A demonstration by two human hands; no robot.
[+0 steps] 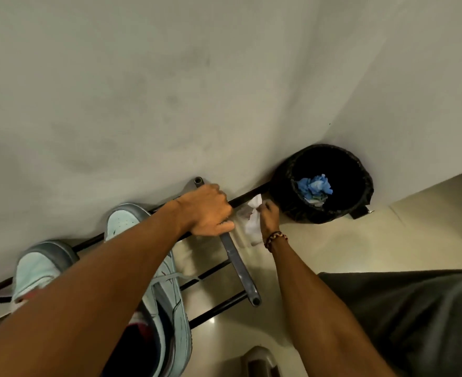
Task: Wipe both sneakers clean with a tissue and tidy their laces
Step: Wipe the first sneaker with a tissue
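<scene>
Overhead, two pale blue sneakers (153, 281) sit side by side on a metal shoe rack (238, 268), toes toward the wall, no branding legible. Left hand (206, 210) grips the rack's grey end bar; right hand (269, 214) pinches one crumpled white tissue (253, 224) beside a black bin (323, 183).

Black bin (292, 202) and wall (170, 91) hem the rack (238, 265); floor (292, 240) between lies open.
</scene>
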